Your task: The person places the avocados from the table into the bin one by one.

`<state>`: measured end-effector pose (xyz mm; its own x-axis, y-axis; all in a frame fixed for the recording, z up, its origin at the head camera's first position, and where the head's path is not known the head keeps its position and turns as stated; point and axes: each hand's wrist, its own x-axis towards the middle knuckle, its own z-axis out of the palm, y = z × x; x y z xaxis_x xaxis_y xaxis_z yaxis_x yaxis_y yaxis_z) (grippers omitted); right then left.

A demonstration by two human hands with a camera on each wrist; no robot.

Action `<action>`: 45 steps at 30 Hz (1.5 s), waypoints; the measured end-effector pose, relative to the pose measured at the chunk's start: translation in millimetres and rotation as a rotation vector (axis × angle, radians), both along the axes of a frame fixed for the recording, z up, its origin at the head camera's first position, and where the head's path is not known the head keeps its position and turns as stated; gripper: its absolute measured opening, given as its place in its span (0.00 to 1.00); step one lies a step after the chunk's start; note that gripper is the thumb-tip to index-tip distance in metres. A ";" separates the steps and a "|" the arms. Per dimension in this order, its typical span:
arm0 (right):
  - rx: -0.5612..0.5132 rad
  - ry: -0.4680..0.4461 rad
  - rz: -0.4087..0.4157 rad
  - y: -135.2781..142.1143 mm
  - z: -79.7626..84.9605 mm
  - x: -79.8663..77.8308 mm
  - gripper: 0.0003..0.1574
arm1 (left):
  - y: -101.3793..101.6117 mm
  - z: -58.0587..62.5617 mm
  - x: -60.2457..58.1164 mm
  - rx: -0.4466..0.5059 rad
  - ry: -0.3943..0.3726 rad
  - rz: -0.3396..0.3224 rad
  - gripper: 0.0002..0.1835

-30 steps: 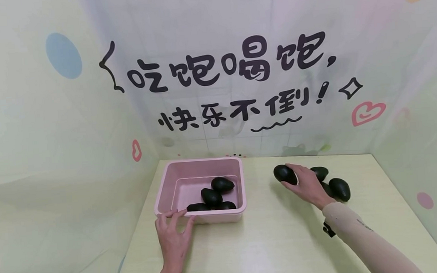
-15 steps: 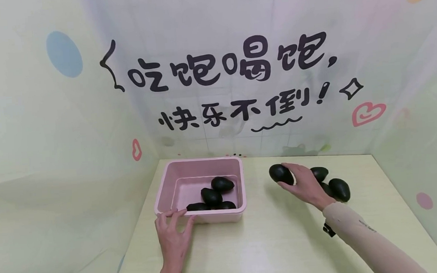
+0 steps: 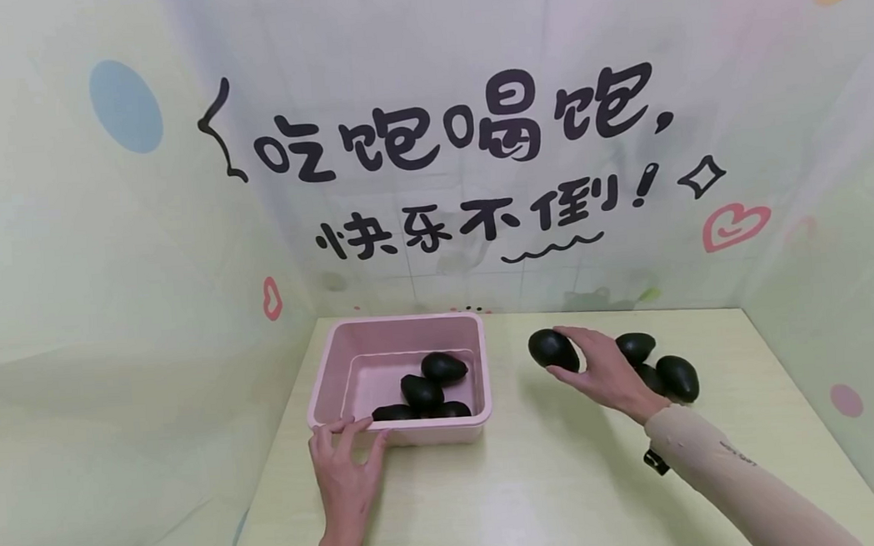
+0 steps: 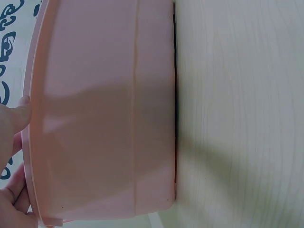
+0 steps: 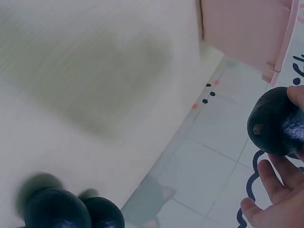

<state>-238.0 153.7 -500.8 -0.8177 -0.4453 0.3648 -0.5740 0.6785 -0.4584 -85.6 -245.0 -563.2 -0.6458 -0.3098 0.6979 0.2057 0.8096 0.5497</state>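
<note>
My right hand point(image 3: 601, 369) grips a dark green, nearly black avocado point(image 3: 553, 350) between thumb and fingers, above the table. In the right wrist view the avocado point(image 5: 273, 121) shows its stem spot, clear of the table. At the left stands a pink plastic bin point(image 3: 402, 436) with several avocados point(image 3: 423, 392) inside; its front wall partly hides some. My left hand point(image 3: 346, 479) holds the bin's near rim at the left corner, fingertips over the edge and thumb against the outside. The left wrist view shows the bin's outer wall point(image 4: 104, 118) close up.
Behind my right hand, several loose avocados point(image 3: 678, 378) lie at the right of the pale wooden table point(image 3: 511, 502); the wrist partly covers one. A printed cloth backdrop point(image 3: 438, 290) rises at the table's back edge and on both sides.
My right hand has carried the avocado a little to the left, away from the loose ones and toward the bin. My left hand stays on the rim.
</note>
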 end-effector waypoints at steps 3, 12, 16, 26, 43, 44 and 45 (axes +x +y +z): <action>-0.002 -0.002 0.015 -2.3 3.4 2.0 0.43 | 0.0 0.1 0.2 0.002 -0.008 0.000 0.18; -0.009 0.005 0.055 -9.1 13.6 5.9 0.43 | -0.1 0.2 -0.1 0.001 -0.013 0.005 0.18; 0.009 0.033 0.068 -9.9 14.1 7.1 0.42 | 0.0 -0.2 -0.1 0.003 -0.007 0.002 0.18; 0.047 0.037 0.097 -13.0 16.9 9.4 0.41 | 0.2 -0.2 0.4 0.005 0.003 -0.001 0.18; 0.135 0.051 0.181 -17.1 26.2 14.7 0.39 | -0.4 -1.1 -0.1 0.003 -0.004 0.000 0.19; 0.139 0.056 0.186 -17.8 26.9 15.4 0.39 | -0.5 -1.2 0.0 0.002 -0.004 0.001 0.19; 0.146 0.059 0.188 -18.7 27.6 16.0 0.39 | -0.5 -1.3 0.1 0.001 -0.003 0.001 0.19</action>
<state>-222.0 134.9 -473.1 -0.6944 -0.6395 0.3298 -0.7195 0.6137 -0.3251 -85.5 -245.6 -564.5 -0.6477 -0.3116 0.6953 0.2029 0.8091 0.5516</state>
